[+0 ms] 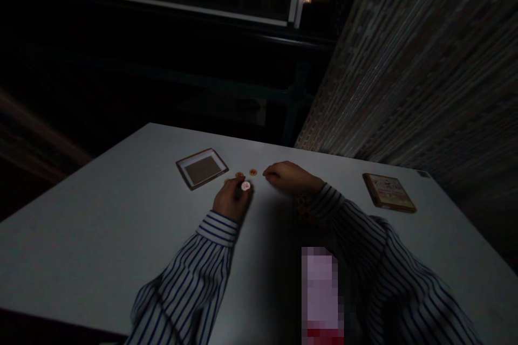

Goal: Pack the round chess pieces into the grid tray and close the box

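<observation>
My left hand pinches a small round disc, pale with a reddish mark, between thumb and fingers just above the white table. Beyond its fingertips lie a flat round disc and another disc with a red-orange design. My right hand rests over the table to the right of these, fingers curled together; whatever they may hold is hidden. Several round patterned pieces lie in shadow, partly covered by my right forearm.
An open shallow box with a brown bottom stands left of the discs. At the right lies a flat box with a printed top. A string curtain hangs along the right edge. A pixelated patch covers the bottom centre.
</observation>
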`<state>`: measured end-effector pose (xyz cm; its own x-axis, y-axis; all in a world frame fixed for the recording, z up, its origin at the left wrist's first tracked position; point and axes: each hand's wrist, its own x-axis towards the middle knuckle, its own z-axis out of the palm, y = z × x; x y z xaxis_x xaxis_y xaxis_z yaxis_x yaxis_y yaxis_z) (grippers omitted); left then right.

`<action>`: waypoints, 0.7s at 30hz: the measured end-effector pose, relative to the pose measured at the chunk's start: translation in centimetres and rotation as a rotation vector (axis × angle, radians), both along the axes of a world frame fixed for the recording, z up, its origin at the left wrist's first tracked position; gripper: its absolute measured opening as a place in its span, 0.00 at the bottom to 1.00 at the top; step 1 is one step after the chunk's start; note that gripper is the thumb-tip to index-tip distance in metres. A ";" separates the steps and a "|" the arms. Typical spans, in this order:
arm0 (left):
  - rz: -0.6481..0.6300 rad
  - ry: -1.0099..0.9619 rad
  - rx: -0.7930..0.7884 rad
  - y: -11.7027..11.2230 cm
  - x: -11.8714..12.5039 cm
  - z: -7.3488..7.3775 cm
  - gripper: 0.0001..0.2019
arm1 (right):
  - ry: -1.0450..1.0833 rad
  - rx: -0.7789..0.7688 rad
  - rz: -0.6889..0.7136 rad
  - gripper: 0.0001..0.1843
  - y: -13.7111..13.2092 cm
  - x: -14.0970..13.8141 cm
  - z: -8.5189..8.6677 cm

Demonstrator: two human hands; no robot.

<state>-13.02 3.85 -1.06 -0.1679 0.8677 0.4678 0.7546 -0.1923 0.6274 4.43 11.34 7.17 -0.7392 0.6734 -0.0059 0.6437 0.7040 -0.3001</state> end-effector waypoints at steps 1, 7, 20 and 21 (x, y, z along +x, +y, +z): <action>-0.007 -0.030 0.003 -0.1 0.1 0.1 0.17 | 0.015 0.000 -0.007 0.16 -0.1 0.3 0.2; -0.003 -0.209 -0.022 0.1 0.9 0.2 0.19 | 0.094 0.012 -0.044 0.17 -0.6 2.1 1.4; -0.051 -0.512 -0.169 0.1 3.5 2.7 0.19 | 0.264 0.065 -0.135 0.16 -1.1 5.3 1.8; -0.063 -0.535 -0.182 0.1 3.7 2.9 0.19 | 0.270 0.067 -0.139 0.16 -1.2 5.5 1.7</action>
<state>-9.32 3.95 1.86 -0.2859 0.9423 0.1740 0.3134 -0.0796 0.9463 9.97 10.17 8.88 -0.6083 0.7607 0.2265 0.6387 0.6386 -0.4293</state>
